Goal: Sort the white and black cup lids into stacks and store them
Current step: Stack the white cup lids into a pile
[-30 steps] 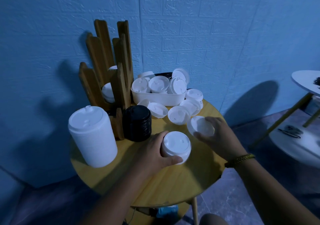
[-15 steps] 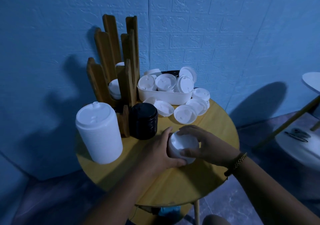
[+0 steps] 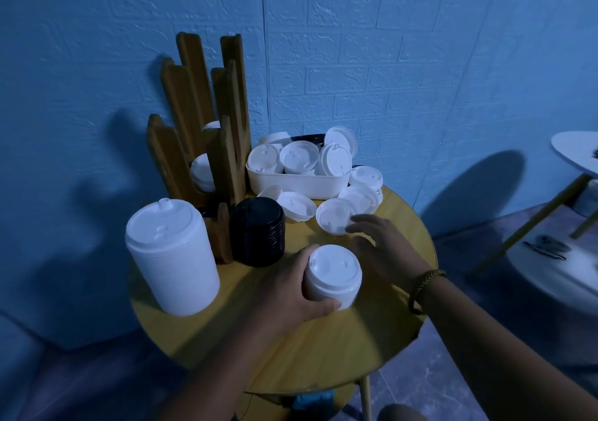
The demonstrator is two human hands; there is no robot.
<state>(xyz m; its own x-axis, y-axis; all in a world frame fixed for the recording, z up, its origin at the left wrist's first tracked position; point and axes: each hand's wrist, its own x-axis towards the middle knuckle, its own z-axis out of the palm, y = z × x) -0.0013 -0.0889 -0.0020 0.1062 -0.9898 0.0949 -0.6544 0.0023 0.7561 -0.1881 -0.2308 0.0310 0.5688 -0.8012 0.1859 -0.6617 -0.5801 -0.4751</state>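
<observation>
Three stacks: the tall white stack [image 3: 171,258] and black stack [image 3: 257,231] stand left, the left hand [image 3: 291,294] grips the small white stack [image 3: 333,275], and the spread right hand [image 3: 385,252] touches one loose lid [image 3: 331,220] just beyond.

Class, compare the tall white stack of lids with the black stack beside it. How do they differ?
The white stack is taller and wider than the black stack. The white stack stands nearer the table edge; the black stack sits farther in. Both stand upright, untouched.
</observation>
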